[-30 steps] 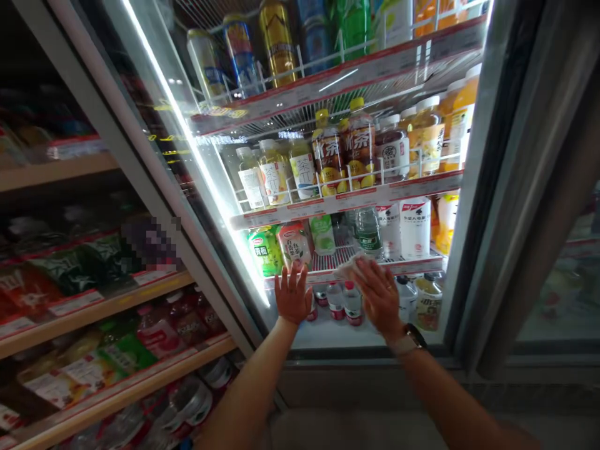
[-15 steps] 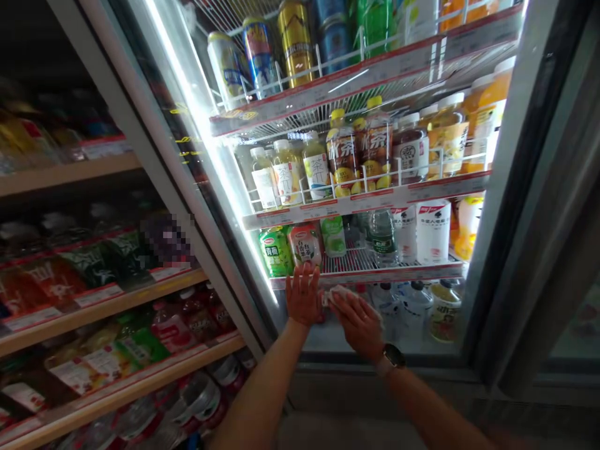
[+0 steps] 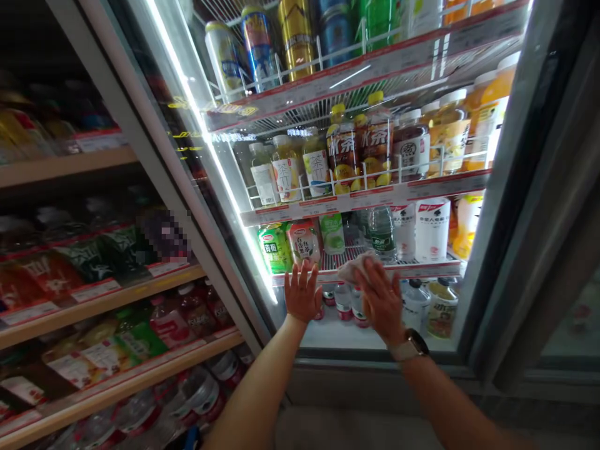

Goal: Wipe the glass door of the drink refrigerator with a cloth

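Note:
A lit drinks fridge with a glass door (image 3: 323, 340) fills the middle of the head view. My left hand (image 3: 302, 294) lies with fingers spread against the glass, in front of the lower shelf edge. My right hand (image 3: 382, 300), a watch (image 3: 410, 345) on its wrist, presses a pale cloth (image 3: 349, 270) to the glass. Fingers and palm cover part of the cloth. Behind the glass, near my left hand, stand a green bottle (image 3: 273, 250) and a red-labelled bottle (image 3: 303, 242). A clear water bottle (image 3: 382, 232) is above my right hand.
Inside the fridge, wire shelves (image 3: 365, 199) carry cans and bottles of tea and juice. A dark door frame (image 3: 497, 206) runs down the right. To the left, wooden shelves (image 3: 107, 375) hold rows of bottles.
My right hand has moved right and up across the glass with the cloth, away from my left hand. My left hand stays almost in place.

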Available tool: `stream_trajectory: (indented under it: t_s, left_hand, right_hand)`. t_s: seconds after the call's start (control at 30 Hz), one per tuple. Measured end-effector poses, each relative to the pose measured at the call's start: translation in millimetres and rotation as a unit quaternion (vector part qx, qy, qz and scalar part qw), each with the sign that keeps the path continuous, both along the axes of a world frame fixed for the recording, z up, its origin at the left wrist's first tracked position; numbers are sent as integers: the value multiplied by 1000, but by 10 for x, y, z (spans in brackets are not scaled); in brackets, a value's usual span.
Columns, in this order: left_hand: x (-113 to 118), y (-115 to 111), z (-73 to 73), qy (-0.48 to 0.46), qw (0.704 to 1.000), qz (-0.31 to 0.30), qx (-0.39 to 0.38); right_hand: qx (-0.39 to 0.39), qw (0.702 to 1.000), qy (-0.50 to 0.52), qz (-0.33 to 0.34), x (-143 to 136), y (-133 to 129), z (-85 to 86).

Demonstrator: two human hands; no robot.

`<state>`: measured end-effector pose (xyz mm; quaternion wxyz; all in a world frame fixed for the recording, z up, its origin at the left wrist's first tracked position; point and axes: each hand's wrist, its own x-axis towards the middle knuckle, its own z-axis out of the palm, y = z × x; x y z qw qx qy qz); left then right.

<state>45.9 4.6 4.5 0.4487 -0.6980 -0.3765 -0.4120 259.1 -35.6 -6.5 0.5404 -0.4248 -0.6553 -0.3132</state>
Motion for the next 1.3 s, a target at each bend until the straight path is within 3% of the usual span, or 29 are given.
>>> stream_trajectory:
  t_s: [0.1,0.2,0.33,0.47,0.63,0.73,0.8,0.9,1.03,1.13,1.2,1.3]
  left_hand:
    - [21,-24,30,0,1000,-7,15]
    - [21,-29,31,-2,1000,-5,9]
    - [2,-13,7,-1,1000,-2,-1]
    - [5,-7,9,3,1000,-6,8]
    - [12,-3,20,-3,1000,-9,15]
    - [4,6,10,-3,1000,-13,10]
    - [0,12,0,-4,1000,-13,3]
    - [-1,15,-11,-6,1000,-11,-4]
    - [3,6,-9,-4,1000,-7,-1]
    - [8,-4,2,-5,1000,-6,5]
    - [12,-9,11,-6,1000,-9,12]
    - [16,-14,19,-3,1000,-11,12]
  right_hand:
    - [38,985,159,-47,74,74,313]
    - [49,978,198,-42,-8,127,352]
    - [57,993,107,-10,-348,105,55]
    - [11,999,-5,53,-558,19,-337]
    - [-9,984,-134,113,-393,-48,-749]
    - [-18,968,-215,127,-240,-78,-855]
    - [-16,963,-235,131,-187,-85,-812]
    - [-6,973,-199,119,-185,-59,-569]
    - [14,998,-49,40,-181,16,-60]
    - [45,995,85,-9,-132,55,247]
    - [51,991,124,-17,-127,61,326]
    - [41,995,92,18,-201,44,214]
